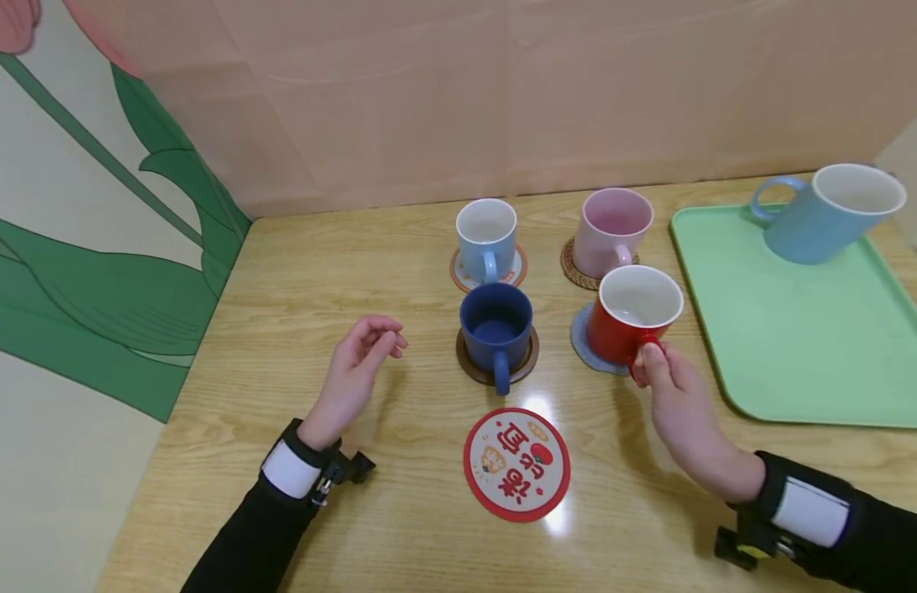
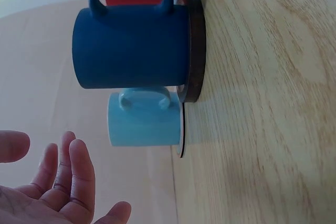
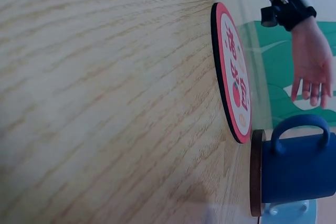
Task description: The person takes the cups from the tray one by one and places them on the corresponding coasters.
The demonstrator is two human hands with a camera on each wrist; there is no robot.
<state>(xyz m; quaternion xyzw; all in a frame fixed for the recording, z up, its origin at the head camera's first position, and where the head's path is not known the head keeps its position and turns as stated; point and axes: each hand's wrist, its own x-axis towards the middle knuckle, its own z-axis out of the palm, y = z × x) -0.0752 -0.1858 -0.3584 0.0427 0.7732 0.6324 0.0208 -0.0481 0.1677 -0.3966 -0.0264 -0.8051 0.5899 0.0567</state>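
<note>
In the head view my right hand [image 1: 684,403] pinches the handle of a red mug [image 1: 614,338] with a white inside. That mug is over a grey-blue coaster [image 1: 582,342]; whether its base touches the coaster I cannot tell. My left hand [image 1: 357,366] hovers left of the dark blue mug [image 1: 495,325], fingers loosely bent and holding nothing. In the left wrist view its fingers [image 2: 81,177] are apart from the mugs. The dark blue mug stands on a dark brown coaster [image 1: 534,356]. A round red-rimmed coaster [image 1: 517,465] lies bare in front.
A light blue mug [image 1: 488,239] sits on a patterned coaster [image 1: 458,276], and a pink mug [image 1: 606,235] on a woven one [image 1: 573,268]. On the right, a green tray [image 1: 821,346] carries a larger blue mug [image 1: 821,218] at its far end. A pinkish cloth [image 1: 428,99] hangs behind the table.
</note>
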